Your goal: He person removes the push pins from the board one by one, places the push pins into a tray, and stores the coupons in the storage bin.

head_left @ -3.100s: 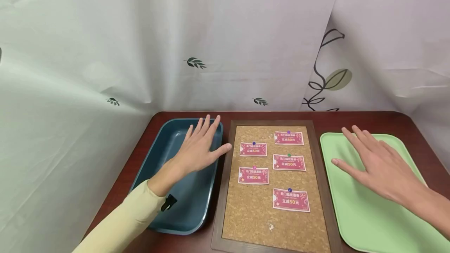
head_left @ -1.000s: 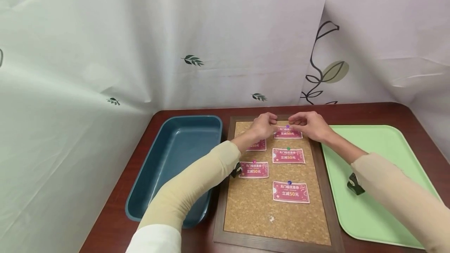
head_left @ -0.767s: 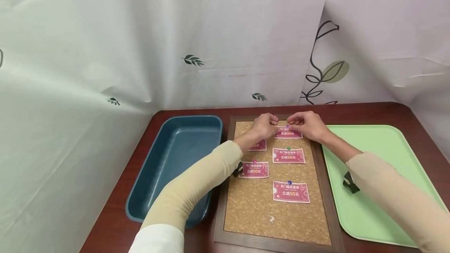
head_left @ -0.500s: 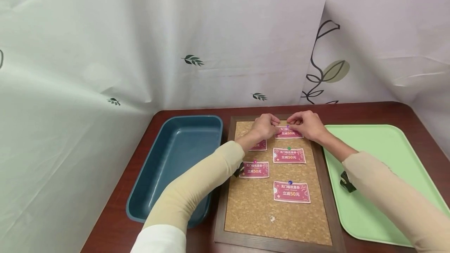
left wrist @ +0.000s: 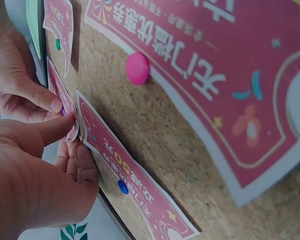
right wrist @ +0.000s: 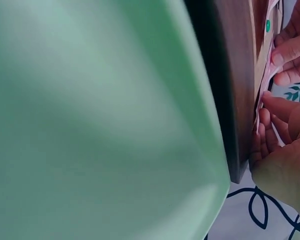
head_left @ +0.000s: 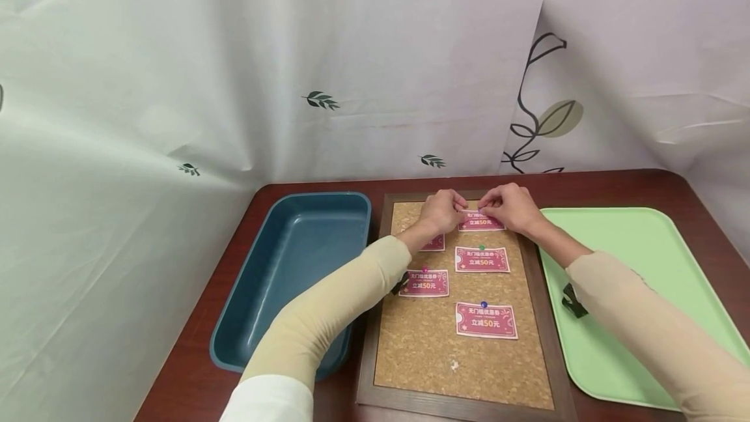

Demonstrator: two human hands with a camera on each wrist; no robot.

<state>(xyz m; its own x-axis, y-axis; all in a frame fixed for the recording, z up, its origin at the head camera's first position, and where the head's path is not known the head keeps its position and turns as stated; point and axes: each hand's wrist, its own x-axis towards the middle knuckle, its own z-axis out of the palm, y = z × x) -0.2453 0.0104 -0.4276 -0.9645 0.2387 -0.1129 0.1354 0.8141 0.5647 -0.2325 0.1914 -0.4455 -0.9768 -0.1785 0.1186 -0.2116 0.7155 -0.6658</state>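
Note:
A pink coupon hangs at the top of a framed corkboard, held by a purple thumbtack. My left hand pinches the coupon's left edge between thumb and fingers. From the other side my right hand pinches the thumbtack at the coupon's top edge, its fingertips hiding most of the tack. Below, another coupon carries a green tack. In the left wrist view, a coupon with a blue tack lies close beside my left hand.
A deep blue tray stands left of the board, and a flat green tray right of it under my right forearm. Two more coupons, one with a pink tack, one lower right, stay pinned. A white curtain hangs behind.
Both hands, earlier spread open over the two trays, have come together at the board's top coupon. Over the last second they shift only slightly, the right fingers closing in on the purple thumbtack.

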